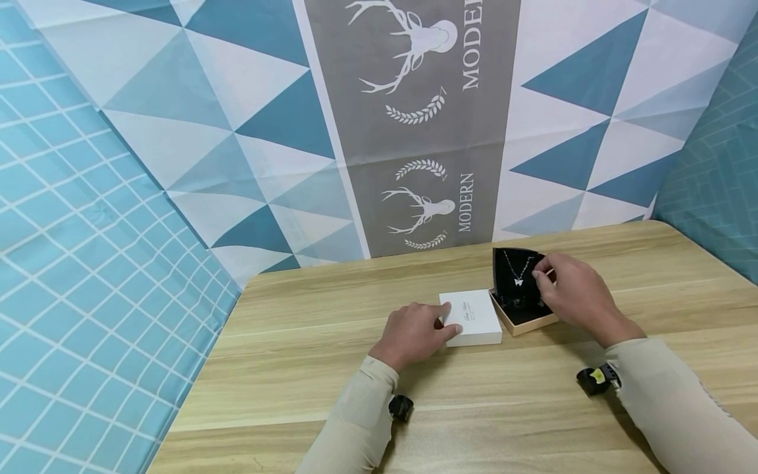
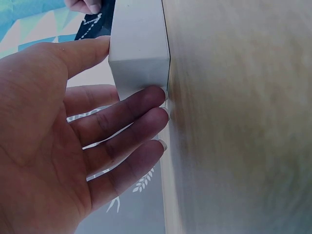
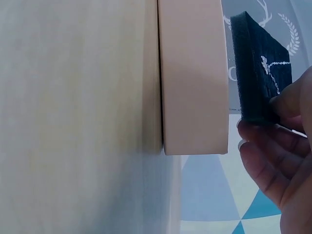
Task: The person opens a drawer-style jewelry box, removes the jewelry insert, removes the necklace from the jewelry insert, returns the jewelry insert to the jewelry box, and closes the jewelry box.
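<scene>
My left hand (image 1: 411, 332) rests at the left end of a white box lid (image 1: 481, 316) with small print on top. In the left wrist view its thumb lies on the lid's top edge (image 2: 139, 36) and its fingers, slightly bent, touch the end face. My right hand (image 1: 577, 289) pinches a black foam jewelry insert (image 3: 240, 68) by one edge, between thumb and fingers. The insert stands tilted up over the open tan box base (image 1: 533, 325), which has a dark inside. A silver necklace (image 1: 518, 282) with a butterfly-shaped pendant hangs across the insert's face.
Lid and base lie side by side on a wood-grain table (image 1: 284, 368). Behind the table's far edge hangs a patterned cloth (image 1: 266, 131) with triangles and deer heads. Blue cloths (image 1: 89, 263) border the left and right sides. Dark wrist cameras (image 1: 401, 408) sit on both sleeves.
</scene>
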A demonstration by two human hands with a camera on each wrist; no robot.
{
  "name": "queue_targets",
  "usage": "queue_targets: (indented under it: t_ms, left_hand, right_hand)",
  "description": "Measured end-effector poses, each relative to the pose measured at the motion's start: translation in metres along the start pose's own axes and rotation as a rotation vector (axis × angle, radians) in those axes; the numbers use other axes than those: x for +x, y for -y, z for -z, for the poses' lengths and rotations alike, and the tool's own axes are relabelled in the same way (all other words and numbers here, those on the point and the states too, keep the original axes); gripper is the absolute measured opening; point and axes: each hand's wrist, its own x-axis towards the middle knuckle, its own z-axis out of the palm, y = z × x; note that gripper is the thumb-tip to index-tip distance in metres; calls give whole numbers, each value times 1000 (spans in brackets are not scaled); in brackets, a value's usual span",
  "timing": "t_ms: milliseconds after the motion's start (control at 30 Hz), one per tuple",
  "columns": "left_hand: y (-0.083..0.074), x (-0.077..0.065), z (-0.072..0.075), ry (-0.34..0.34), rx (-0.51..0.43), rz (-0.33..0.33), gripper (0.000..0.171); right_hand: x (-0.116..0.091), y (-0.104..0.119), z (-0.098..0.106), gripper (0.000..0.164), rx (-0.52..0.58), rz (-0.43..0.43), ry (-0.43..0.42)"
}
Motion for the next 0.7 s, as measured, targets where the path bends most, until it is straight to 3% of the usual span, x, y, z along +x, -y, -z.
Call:
queue_targets:
  t_ms: [700]
  left_hand:
    - [-1,0,0,1,6,-3,47]
  right_hand:
    - [0,1,-6,4,61,128,-147]
